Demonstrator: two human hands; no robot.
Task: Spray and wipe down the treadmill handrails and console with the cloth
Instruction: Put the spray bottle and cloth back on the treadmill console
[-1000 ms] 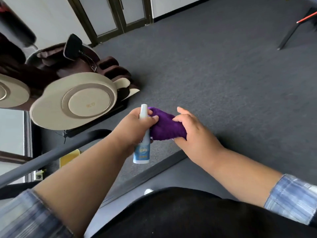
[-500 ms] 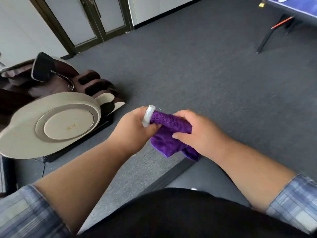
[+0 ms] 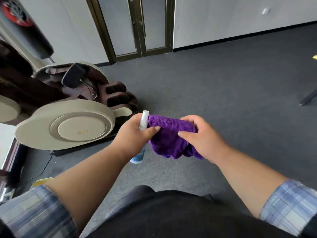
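Note:
My left hand (image 3: 133, 136) grips a small white spray bottle (image 3: 143, 119) with a blue label, its capped top sticking up above my fingers and its base showing below my wrist. The thumb of that hand also pinches the left end of a purple cloth (image 3: 169, 134). My right hand (image 3: 200, 134) holds the cloth's right end, fingers curled over the top fold, so the cloth hangs stretched between both hands at chest height. No treadmill handrail or console shows in this view.
A beige and brown massage chair (image 3: 65, 129) lies at the left. A black punching bag (image 3: 24, 26) hangs above it. Glass double doors (image 3: 137, 24) stand at the back. Grey carpet (image 3: 223, 86) stretches ahead and to the right, with a dark table leg (image 3: 308, 97) at the right edge.
The view has tilted up and swung, bringing the doors and wall into sight. My hands have drawn apart a little, spreading the cloth wider between them. The grey bar seen earlier has left the view.

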